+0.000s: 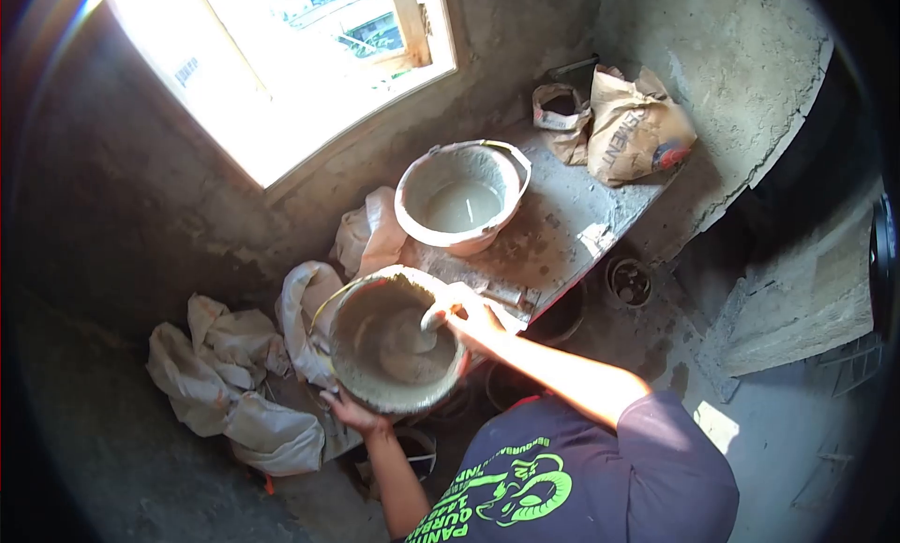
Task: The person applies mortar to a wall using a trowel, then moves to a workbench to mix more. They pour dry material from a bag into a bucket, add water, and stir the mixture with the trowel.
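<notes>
A cement-crusted bucket [344,351] is tipped toward me at the near edge of the work surface, with grey material inside. My left hand [354,414] holds it from below, palm against its outer wall and fingers partly hidden. Over the far right part of the rim, my right hand [466,313] reaches in with closed fingers. A rounded, pale grey shape shows by its fingertips, too blurred to name. Just beyond stands a wide basin [511,201] with a handle, holding greyish liquid.
An opened paper cement bag [637,131] and a smaller open bag [565,131] stand at the back of the board [562,220]. Crumpled white sacks [277,435] lie to the left. Below, a round container [629,282] sits on the floor. A bright window [309,56] is above.
</notes>
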A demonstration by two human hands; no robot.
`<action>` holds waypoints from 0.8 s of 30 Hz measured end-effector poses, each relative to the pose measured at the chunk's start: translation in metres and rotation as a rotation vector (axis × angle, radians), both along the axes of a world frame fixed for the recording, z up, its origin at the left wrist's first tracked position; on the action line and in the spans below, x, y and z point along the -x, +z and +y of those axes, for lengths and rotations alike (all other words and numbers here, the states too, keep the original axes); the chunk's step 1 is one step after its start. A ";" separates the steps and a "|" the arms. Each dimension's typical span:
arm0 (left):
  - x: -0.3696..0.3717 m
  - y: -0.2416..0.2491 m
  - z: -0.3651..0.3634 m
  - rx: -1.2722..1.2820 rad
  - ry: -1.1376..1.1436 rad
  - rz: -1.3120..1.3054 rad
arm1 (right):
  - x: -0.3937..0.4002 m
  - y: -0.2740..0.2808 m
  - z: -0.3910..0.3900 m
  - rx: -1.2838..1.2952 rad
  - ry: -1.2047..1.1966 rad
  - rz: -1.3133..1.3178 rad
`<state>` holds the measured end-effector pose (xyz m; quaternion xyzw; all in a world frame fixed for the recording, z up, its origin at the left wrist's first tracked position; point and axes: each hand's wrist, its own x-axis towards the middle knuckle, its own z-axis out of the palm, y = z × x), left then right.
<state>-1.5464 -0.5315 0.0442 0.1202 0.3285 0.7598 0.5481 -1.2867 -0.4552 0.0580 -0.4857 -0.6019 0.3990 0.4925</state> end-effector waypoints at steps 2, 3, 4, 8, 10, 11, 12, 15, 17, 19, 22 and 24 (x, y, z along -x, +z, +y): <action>-0.010 0.010 -0.013 -0.134 -0.048 -0.040 | -0.010 0.016 -0.009 0.023 0.012 0.060; -0.020 0.026 -0.022 -0.135 -0.017 -0.058 | -0.020 0.026 -0.012 0.026 0.039 0.125; -0.029 0.037 -0.032 -0.126 0.022 -0.074 | -0.031 0.032 -0.015 0.042 0.073 0.194; -0.060 0.055 -0.041 -0.057 0.080 0.074 | -0.055 0.040 0.002 0.124 0.077 0.190; -0.077 0.055 -0.047 -0.109 0.124 0.105 | -0.069 0.036 0.006 0.069 0.162 0.184; -0.092 0.056 -0.047 -0.107 0.158 0.113 | -0.082 0.036 0.008 -0.064 0.144 0.116; -0.116 0.064 -0.053 -0.131 0.183 0.110 | -0.105 0.039 0.009 -0.001 0.221 0.169; -0.198 0.074 -0.062 -0.124 0.267 0.144 | -0.173 0.024 0.027 0.171 0.326 0.519; -0.240 0.069 -0.055 -0.109 0.234 0.199 | -0.222 0.032 0.041 0.131 0.364 0.415; -0.271 0.056 -0.046 -0.175 0.191 0.058 | -0.268 0.047 0.054 0.125 0.429 0.289; -0.330 0.054 -0.022 -0.012 0.257 0.021 | -0.340 0.047 0.067 0.246 0.423 0.375; -0.384 0.060 0.001 -0.180 0.214 0.290 | -0.389 0.053 0.080 0.228 0.393 0.344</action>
